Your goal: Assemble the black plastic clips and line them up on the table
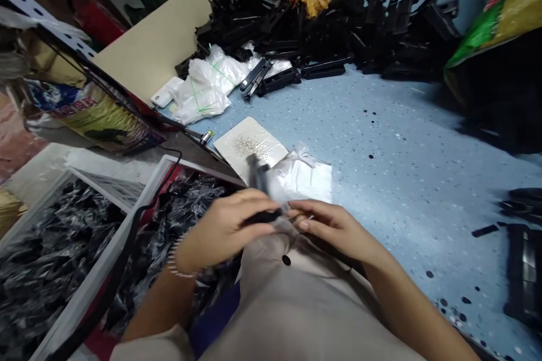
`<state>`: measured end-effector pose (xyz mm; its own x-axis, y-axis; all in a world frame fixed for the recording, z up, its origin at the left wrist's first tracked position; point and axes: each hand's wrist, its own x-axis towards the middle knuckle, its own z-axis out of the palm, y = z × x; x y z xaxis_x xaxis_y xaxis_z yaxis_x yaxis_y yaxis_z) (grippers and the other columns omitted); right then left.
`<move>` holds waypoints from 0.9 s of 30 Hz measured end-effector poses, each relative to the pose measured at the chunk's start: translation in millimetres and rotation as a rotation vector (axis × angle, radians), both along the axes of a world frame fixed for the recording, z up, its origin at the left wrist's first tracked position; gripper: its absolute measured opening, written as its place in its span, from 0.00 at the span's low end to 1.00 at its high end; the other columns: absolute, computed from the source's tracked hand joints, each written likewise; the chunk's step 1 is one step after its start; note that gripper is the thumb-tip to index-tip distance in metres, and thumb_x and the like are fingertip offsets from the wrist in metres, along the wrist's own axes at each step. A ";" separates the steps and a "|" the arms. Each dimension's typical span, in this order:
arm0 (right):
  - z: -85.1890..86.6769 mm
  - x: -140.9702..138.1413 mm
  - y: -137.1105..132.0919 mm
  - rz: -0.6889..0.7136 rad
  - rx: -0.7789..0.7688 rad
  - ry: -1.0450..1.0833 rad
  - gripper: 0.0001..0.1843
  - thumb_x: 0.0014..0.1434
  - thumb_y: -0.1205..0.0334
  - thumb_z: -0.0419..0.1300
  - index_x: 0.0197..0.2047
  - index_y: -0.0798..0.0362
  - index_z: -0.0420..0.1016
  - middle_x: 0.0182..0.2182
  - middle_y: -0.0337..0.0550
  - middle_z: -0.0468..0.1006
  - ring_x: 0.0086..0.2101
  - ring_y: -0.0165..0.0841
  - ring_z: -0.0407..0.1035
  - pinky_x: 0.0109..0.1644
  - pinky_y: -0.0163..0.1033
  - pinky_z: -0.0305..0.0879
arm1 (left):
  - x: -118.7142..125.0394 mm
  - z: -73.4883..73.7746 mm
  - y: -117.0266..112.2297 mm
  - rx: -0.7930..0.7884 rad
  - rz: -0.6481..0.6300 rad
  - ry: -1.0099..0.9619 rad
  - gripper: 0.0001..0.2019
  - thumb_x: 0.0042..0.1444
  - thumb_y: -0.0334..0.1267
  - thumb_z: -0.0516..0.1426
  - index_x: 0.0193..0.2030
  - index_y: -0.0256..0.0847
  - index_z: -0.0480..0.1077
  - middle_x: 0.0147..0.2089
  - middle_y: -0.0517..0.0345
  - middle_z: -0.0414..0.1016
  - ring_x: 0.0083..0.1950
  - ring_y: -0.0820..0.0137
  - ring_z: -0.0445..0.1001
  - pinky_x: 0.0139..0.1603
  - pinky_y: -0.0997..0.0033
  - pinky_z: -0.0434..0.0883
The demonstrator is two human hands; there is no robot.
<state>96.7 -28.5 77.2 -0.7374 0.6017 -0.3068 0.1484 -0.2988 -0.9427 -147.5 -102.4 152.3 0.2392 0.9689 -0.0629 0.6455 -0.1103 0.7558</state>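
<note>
My left hand point(228, 225) is closed round a long black stapler-like part point(259, 175), whose upper end is smeared by motion. Thumb and fingers of my right hand point(326, 223) pinch together beside it, at what looks like the edge of a clear plastic bag point(277, 189). Both hands meet close in front of my body, with fingertips almost touching. Just beyond them lie a stack of clear plastic bags point(311, 177) and a pale square board point(249, 138) with many tiny metal bits on it.
A heap of black parts point(381, 39) lines the back of the blue speckled table point(381, 124). White tied plastic bags point(212, 79) lie at the back left. At lower left stands a white crate point(97, 282) of bagged black parts. More black parts point(525, 271) sit at right.
</note>
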 end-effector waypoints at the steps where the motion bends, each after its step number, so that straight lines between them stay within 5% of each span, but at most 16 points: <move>1: -0.3 3.4 1.6 -0.029 -0.036 -0.007 0.20 0.57 0.57 0.63 0.53 0.47 0.75 0.44 0.44 0.80 0.40 0.37 0.73 0.47 0.44 0.70 | -19.8 0.0 -6.0 -0.065 0.026 0.066 0.16 0.58 0.40 0.58 0.53 0.49 0.74 0.50 0.52 0.76 0.52 0.62 0.75 0.55 0.63 0.71; 3: -5.7 10.0 6.1 -0.182 -0.080 -0.038 0.19 0.57 0.53 0.64 0.51 0.48 0.77 0.43 0.46 0.80 0.38 0.36 0.74 0.45 0.44 0.72 | -51.0 -21.3 -17.7 -0.219 0.035 0.212 0.13 0.55 0.39 0.59 0.48 0.48 0.76 0.46 0.53 0.78 0.48 0.61 0.76 0.54 0.64 0.71; 5: -14.5 14.6 10.1 -0.317 -0.117 -0.046 0.18 0.55 0.50 0.65 0.47 0.49 0.78 0.39 0.46 0.81 0.36 0.35 0.74 0.42 0.43 0.72 | -64.8 -68.7 -28.0 -0.362 0.040 0.342 0.10 0.51 0.32 0.60 0.40 0.45 0.77 0.42 0.53 0.78 0.45 0.61 0.76 0.52 0.64 0.70; 9: -29.3 17.0 10.4 -0.399 -0.193 -0.036 0.19 0.52 0.49 0.68 0.44 0.50 0.79 0.35 0.44 0.80 0.33 0.32 0.72 0.39 0.39 0.71 | -49.7 -182.4 -47.5 -0.543 0.065 0.427 0.04 0.51 0.28 0.61 0.34 0.39 0.75 0.39 0.51 0.76 0.42 0.64 0.76 0.48 0.64 0.71; 12: -33.4 18.0 5.5 -0.422 -0.227 -0.062 0.20 0.51 0.48 0.69 0.43 0.50 0.79 0.35 0.44 0.80 0.32 0.31 0.72 0.39 0.39 0.71 | -34.5 -232.5 -58.5 -0.643 0.045 0.452 0.10 0.60 0.39 0.58 0.47 0.38 0.72 0.47 0.51 0.74 0.45 0.66 0.75 0.47 0.61 0.74; 17: -35.9 25.3 -0.1 -0.475 -0.264 -0.089 0.20 0.51 0.48 0.69 0.43 0.51 0.79 0.35 0.45 0.80 0.32 0.32 0.71 0.40 0.40 0.70 | -28.8 -253.1 -54.3 -0.724 0.100 0.551 0.16 0.61 0.40 0.56 0.54 0.36 0.69 0.56 0.43 0.71 0.54 0.57 0.72 0.53 0.51 0.71; 20: -38.6 29.4 -1.8 -0.514 -0.274 -0.092 0.21 0.50 0.47 0.69 0.43 0.51 0.79 0.35 0.45 0.79 0.32 0.32 0.71 0.39 0.39 0.70 | -28.0 -258.5 -53.5 -0.661 0.230 0.660 0.27 0.59 0.43 0.56 0.63 0.35 0.63 0.68 0.31 0.56 0.68 0.39 0.53 0.62 0.35 0.56; 22: -40.4 30.6 -3.7 -0.536 -0.272 -0.088 0.21 0.50 0.47 0.69 0.43 0.51 0.79 0.35 0.45 0.79 0.32 0.32 0.71 0.39 0.39 0.69 | -28.6 -266.9 -60.1 -0.664 0.343 0.755 0.38 0.56 0.50 0.57 0.69 0.36 0.53 0.74 0.34 0.42 0.72 0.33 0.39 0.63 0.30 0.47; 27: -42.2 28.2 -8.2 -0.543 -0.298 -0.057 0.21 0.50 0.47 0.69 0.42 0.52 0.79 0.33 0.44 0.79 0.31 0.31 0.71 0.38 0.39 0.69 | -42.0 -291.6 -73.9 -0.767 0.364 0.834 0.46 0.53 0.59 0.53 0.72 0.33 0.46 0.75 0.39 0.34 0.72 0.35 0.38 0.66 0.38 0.47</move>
<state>124.9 -36.7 35.0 -0.3275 0.7688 -0.5492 -0.0505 -0.5947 -0.8024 -189.4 -176.4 -139.3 -0.4319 0.6132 -0.6614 0.8691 0.4790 -0.1234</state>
